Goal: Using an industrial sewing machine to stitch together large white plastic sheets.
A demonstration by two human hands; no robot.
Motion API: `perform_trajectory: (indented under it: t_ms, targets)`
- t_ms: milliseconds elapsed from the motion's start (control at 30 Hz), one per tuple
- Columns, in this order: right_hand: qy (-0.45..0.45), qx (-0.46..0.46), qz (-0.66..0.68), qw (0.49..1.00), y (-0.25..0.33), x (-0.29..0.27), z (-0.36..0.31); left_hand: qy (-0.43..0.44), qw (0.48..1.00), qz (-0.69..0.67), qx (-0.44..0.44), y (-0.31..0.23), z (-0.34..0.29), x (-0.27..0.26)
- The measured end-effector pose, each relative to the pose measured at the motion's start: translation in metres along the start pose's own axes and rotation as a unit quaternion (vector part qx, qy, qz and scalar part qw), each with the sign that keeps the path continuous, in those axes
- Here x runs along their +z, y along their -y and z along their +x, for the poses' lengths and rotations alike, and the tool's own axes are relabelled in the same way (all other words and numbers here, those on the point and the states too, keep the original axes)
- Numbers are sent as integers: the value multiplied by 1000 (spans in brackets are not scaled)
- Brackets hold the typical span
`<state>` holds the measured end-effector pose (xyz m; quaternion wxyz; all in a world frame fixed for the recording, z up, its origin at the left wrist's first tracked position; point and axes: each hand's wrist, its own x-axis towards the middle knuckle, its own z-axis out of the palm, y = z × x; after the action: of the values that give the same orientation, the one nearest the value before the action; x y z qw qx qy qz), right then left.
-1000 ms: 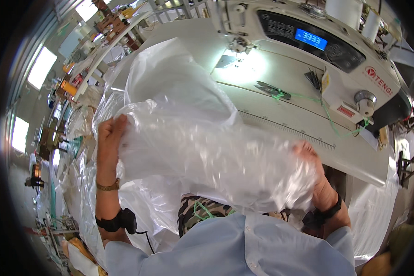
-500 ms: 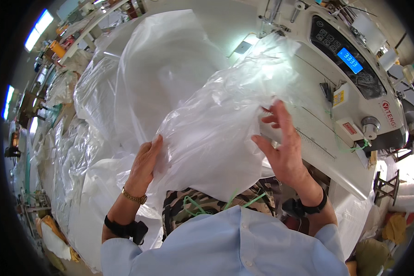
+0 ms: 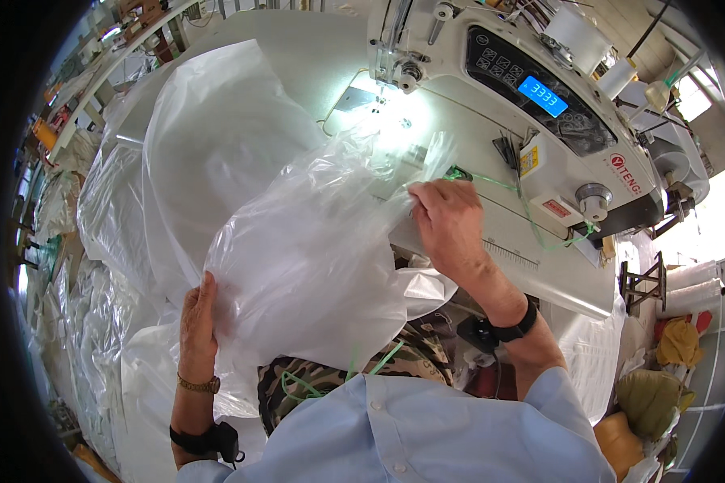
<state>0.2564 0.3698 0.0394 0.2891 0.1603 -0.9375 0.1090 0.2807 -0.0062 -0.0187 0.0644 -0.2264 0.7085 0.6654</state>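
A translucent plastic sheet or bag (image 3: 314,249) lies bunched across my lap and the sewing machine's bed, its wrinkled far end beside the lit needle area (image 3: 387,113). At the sheet's left edge is my left hand (image 3: 196,326), thumb on top and the other fingers hidden behind the plastic. My right hand (image 3: 449,225) pinches a gathered upper edge just in front of the needle area, fingers closed. Right behind those fingers a green cord (image 3: 495,182) runs over the machine bed (image 3: 532,278).
The white sewing machine (image 3: 572,153) with a lit display fills the upper right. Thread cones (image 3: 578,36) stand behind it. More plastic sheeting (image 3: 97,322) is heaped on the left. A dark stool (image 3: 644,283) and cloth bundles (image 3: 648,402) lie at the far right.
My right hand, loosely spread half a second ago, has closed on the plastic's edge. The sheet's wrinkled end has come away from under the machine head, uncovering the needle area. The whole view has shifted.
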Motion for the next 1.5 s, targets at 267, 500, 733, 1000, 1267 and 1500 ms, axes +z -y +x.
perform_trajectory:
  t_ms: [267, 500, 733, 1000, 1267, 1500]
  targets:
    - [-118, -41, 118, 985, 6, -21, -22, -71, 982, -34, 173, -27, 59, -29]
    - [-145, -26, 156, 977, 14, -30, -47, -134, 904, 179, 364, -75, 93, -51]
    - [-129, 4, 136, 982, 15, -49, -94, -99, 942, 128, 294, -76, 89, -63]
    - [36, 58, 86, 994, 9, -56, -179, -61, 953, 125, 270, -53, 84, -82]
    - [439, 152, 64, 883, 30, -85, -188, -101, 816, 447, 353, -52, 59, -76]
    - [170, 118, 122, 971, 27, -87, -81, -33, 728, 440, 526, -106, 16, 23]
